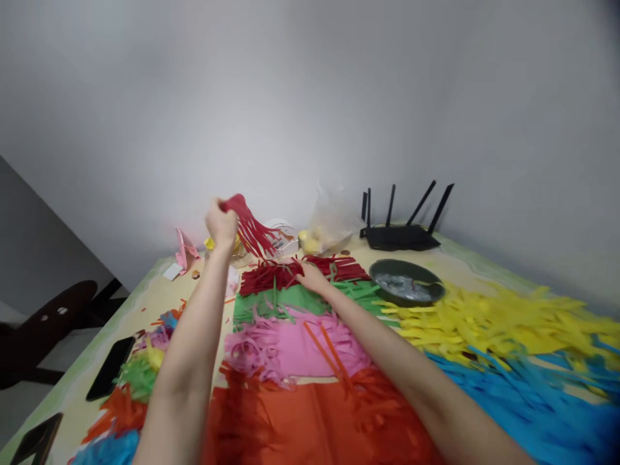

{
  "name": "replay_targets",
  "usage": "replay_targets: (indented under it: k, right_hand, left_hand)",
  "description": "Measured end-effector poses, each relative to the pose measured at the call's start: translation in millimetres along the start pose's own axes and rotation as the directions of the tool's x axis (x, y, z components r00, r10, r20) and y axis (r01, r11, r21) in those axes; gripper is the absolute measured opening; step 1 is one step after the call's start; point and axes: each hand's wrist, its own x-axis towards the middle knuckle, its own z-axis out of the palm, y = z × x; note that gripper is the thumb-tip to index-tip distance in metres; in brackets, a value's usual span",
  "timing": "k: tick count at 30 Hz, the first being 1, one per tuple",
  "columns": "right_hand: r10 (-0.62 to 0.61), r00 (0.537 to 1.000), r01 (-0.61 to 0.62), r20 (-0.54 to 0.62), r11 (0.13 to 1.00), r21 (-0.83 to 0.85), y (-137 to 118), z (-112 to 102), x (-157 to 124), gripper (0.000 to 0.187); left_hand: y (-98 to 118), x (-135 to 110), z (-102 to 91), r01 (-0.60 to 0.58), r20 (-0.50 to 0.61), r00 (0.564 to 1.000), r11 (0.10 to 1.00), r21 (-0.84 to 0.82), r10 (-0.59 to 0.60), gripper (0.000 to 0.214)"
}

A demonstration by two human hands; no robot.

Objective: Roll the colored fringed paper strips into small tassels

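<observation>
My left hand (221, 223) is raised over the far part of the table, fingers closed round one end of a red fringed paper strip (249, 226). The strip's cut tails hang down to the right. My right hand (310, 278) lies on more red fringed paper (341, 266) spread on the table, its fingers stretched out and slightly apart. Below that paper lie green fringed paper (285, 299), pink fringed paper (303, 345) and, closest to me, orange fringed paper (290, 420). Two loose orange strips (325, 349) cross the pink paper.
A dark bowl (407, 298) with clear plastic inside stands right of the papers. Behind it is a black router (402, 236) with upright antennas. Yellow fringe (475, 316) and blue fringe (523, 400) cover the right side. A phone (111, 368) lies left, beside multicoloured fringe (138, 378).
</observation>
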Motion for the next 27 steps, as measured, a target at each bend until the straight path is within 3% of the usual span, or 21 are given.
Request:
replay_targets:
  k: [2, 3, 5, 8, 9, 11, 13, 14, 17, 20, 22, 25, 27]
  right_hand:
    - [0.043, 0.999, -0.044, 0.015, 0.998, 0.038, 2.8, -12.0, -1.9, 0.027]
    - [0.052, 0.999, -0.053, 0.011, 0.997, 0.056, 0.8, -21.6, -7.0, 0.023]
    - [0.063, 0.997, -0.059, -0.036, 0.994, 0.090, -12.8, -45.5, -26.1, 0.021]
    - [0.045, 0.980, -0.017, -0.192, 0.990, 0.142, -58.7, -82.6, -70.5, 0.032]
    - [0.012, 0.965, 0.032, -0.264, 0.986, 0.162, -78.3, -92.4, -86.0, 0.032]
    - [-0.173, 0.873, 0.289, -0.456, 0.937, 0.198, -115.6, -105.7, -112.1, 0.038]
    - [-0.292, 0.821, 0.412, -0.492, 0.898, 0.156, -141.8, -111.9, -128.7, 0.048]
    - [-0.320, 0.840, 0.420, -0.438, 0.895, 0.150, -149.0, -113.7, -133.9, 0.046]
    - [-0.297, 0.939, 0.330, -0.177, 0.921, 0.205, -151.4, -123.2, -144.0, 0.028]
    - [-0.277, 0.961, 0.272, -0.024, 0.919, 0.284, -144.6, -145.7, -157.1, 0.022]
    - [-0.271, 0.962, 0.238, 0.043, 0.900, 0.365, -143.0, -164.9, -168.7, 0.016]
    - [-0.240, 0.963, 0.151, 0.124, 0.860, 0.488, -145.1, -189.0, -187.7, 0.016]
    - [-0.220, 0.969, 0.122, 0.117, 0.828, 0.547, -147.2, -198.3, -200.7, 0.018]
  left_hand:
    - [3.1, 4.5, -40.1, -0.060, -0.100, 0.993, 0.998, 0.024, 0.062, 0.026]
    - [3.7, -0.1, -58.0, -0.107, -0.101, 0.988, 0.992, 0.070, 0.114, 0.023]
    - [4.1, -22.2, -85.5, -0.225, 0.075, 0.974, 0.939, 0.259, 0.212, 0.016]
    - [5.6, -73.0, -104.6, -0.346, 0.356, 0.914, 0.834, 0.429, 0.196, 0.008]
    - [6.8, -90.3, -107.3, -0.373, 0.403, 0.894, 0.822, 0.431, 0.195, 0.009]
    - [10.0, -121.2, -112.3, -0.423, 0.487, 0.847, 0.825, 0.374, 0.214, 0.011]
    - [12.8, -145.2, -120.3, -0.456, 0.586, 0.778, 0.845, 0.279, 0.226, 0.013]
    - [13.3, -154.3, -126.0, -0.460, 0.629, 0.742, 0.858, 0.227, 0.232, 0.013]
    - [8.9, -171.2, -147.8, -0.392, 0.701, 0.677, 0.916, 0.086, 0.224, 0.012]
    - [-2.2, -177.2, -169.2, -0.237, 0.739, 0.632, 0.966, -0.102, 0.233, 0.009]
    - [-8.3, -180.4, -179.7, -0.070, 0.756, 0.608, 0.965, -0.254, 0.243, 0.004]
    - [-9.6, -189.6, -189.8, 0.154, 0.738, 0.629, 0.890, -0.429, 0.247, 0.005]
    - [-5.7, -198.6, -194.9, 0.221, 0.710, 0.660, 0.840, -0.496, 0.245, 0.006]
